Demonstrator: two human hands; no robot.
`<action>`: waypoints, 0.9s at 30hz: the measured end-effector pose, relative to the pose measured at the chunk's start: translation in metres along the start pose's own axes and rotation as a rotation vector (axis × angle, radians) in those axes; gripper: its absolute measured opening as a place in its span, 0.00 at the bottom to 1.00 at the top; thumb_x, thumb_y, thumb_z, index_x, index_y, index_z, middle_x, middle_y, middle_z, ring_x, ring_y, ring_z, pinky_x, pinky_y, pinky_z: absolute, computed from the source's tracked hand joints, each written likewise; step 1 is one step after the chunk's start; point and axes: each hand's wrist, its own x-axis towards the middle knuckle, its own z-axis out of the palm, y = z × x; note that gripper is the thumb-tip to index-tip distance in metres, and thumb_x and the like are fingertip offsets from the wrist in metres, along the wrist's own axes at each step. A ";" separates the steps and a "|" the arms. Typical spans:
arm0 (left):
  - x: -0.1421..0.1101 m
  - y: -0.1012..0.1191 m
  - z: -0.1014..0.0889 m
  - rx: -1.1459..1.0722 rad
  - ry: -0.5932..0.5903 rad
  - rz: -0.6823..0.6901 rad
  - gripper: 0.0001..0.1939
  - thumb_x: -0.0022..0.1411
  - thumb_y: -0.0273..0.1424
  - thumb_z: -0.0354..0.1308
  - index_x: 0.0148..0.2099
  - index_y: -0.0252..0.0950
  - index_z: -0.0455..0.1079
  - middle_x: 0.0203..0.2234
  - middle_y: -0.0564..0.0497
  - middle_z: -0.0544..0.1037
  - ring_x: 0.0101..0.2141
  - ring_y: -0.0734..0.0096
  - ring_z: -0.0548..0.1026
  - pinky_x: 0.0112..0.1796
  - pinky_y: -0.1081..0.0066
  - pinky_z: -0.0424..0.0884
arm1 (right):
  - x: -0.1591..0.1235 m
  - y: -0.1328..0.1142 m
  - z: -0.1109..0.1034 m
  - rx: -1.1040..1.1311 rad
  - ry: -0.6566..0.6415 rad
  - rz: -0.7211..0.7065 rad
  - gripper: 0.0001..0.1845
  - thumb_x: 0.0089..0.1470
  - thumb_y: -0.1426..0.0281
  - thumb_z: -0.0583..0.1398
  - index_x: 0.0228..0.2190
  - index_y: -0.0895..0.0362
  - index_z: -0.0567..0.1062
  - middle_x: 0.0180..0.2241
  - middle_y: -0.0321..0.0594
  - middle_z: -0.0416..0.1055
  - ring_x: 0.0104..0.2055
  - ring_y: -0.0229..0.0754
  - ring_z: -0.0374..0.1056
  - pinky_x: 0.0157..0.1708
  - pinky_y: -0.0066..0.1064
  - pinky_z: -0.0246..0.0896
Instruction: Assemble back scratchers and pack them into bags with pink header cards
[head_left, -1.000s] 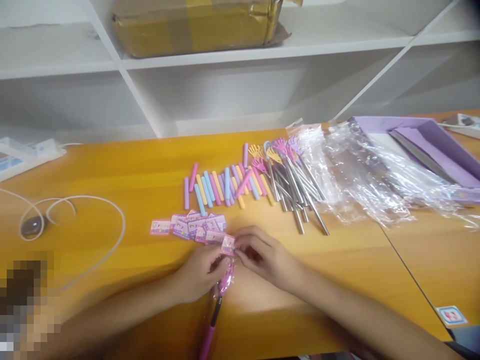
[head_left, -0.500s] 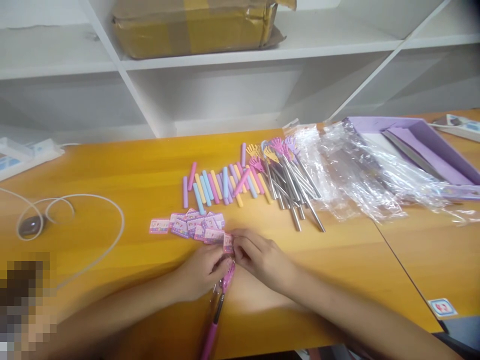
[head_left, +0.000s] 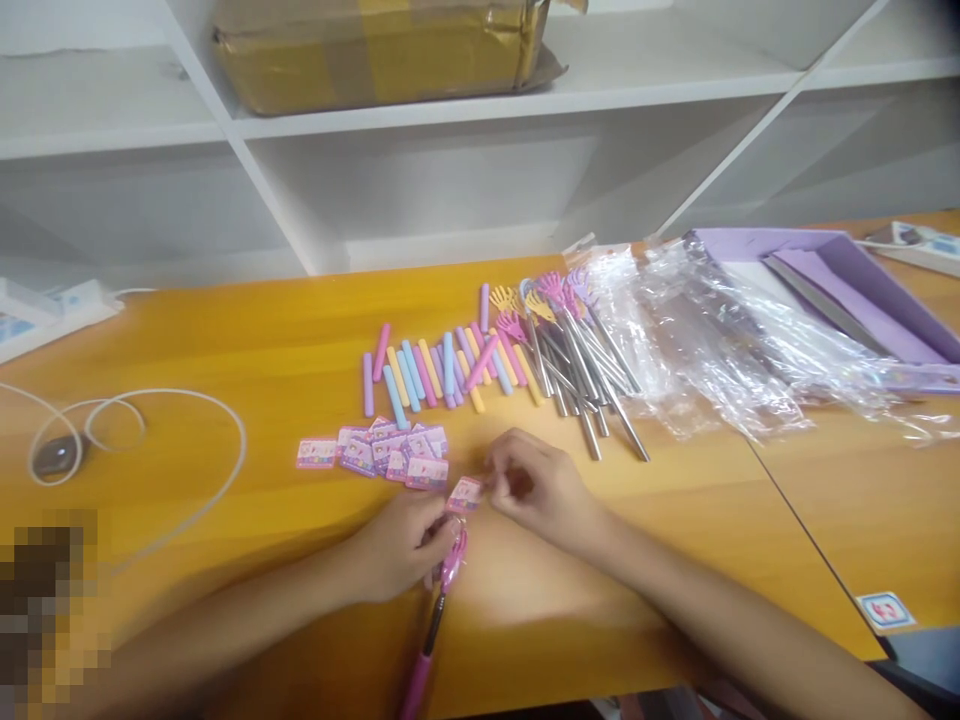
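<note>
My left hand [head_left: 405, 545] is closed on a pink back scratcher [head_left: 454, 565] near its hand-shaped head. Its dark metal rod and pink handle point down toward the table's front edge. Just above my left fingertips is a small pink printed card [head_left: 465, 494], at the scratcher's head. My right hand [head_left: 538, 482] is off the card's right edge with thumb and fingers pinched together; what they hold, if anything, is too small to make out. A pile of similar printed cards [head_left: 390, 450] lies just beyond my left hand.
Several pastel handle tubes [head_left: 431, 370] lie behind the cards. To their right are metal rods [head_left: 574, 360] with coloured hand-shaped heads, clear plastic bags [head_left: 705, 350] and a purple box [head_left: 772, 240]. A white cable [head_left: 240, 440] curls at left; white shelving [head_left: 450, 125] stands behind the table.
My right hand has drawn away to the right and slightly up from the card. The card now shows more fully and is tilted. My left hand stays on the back scratcher.
</note>
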 end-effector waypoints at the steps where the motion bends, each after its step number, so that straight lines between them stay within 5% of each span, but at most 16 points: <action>1: 0.000 0.000 0.000 -0.022 -0.011 0.003 0.16 0.79 0.34 0.47 0.36 0.37 0.66 0.25 0.52 0.80 0.22 0.73 0.78 0.25 0.76 0.72 | 0.001 0.002 -0.002 0.021 -0.005 0.029 0.10 0.57 0.81 0.59 0.34 0.53 0.68 0.32 0.36 0.71 0.30 0.37 0.69 0.28 0.27 0.65; 13: 0.002 0.002 -0.004 -0.109 -0.048 -0.004 0.17 0.79 0.37 0.49 0.37 0.37 0.67 0.25 0.52 0.79 0.22 0.74 0.77 0.24 0.77 0.71 | -0.002 0.012 -0.005 0.027 -0.093 -0.106 0.10 0.68 0.76 0.58 0.48 0.53 0.70 0.39 0.40 0.75 0.36 0.39 0.74 0.36 0.30 0.71; 21: 0.002 0.000 -0.003 -0.085 -0.044 0.000 0.15 0.79 0.35 0.48 0.37 0.37 0.68 0.25 0.52 0.80 0.22 0.73 0.77 0.25 0.76 0.73 | -0.002 0.007 -0.012 0.261 -0.160 0.080 0.06 0.72 0.73 0.54 0.42 0.54 0.71 0.35 0.38 0.73 0.31 0.37 0.68 0.32 0.29 0.67; 27: 0.002 0.000 -0.003 -0.056 -0.045 0.015 0.15 0.79 0.34 0.48 0.37 0.37 0.67 0.25 0.53 0.79 0.21 0.74 0.77 0.25 0.77 0.71 | 0.001 0.010 -0.012 0.261 -0.163 0.001 0.12 0.72 0.76 0.52 0.39 0.54 0.73 0.36 0.40 0.72 0.37 0.39 0.70 0.37 0.31 0.68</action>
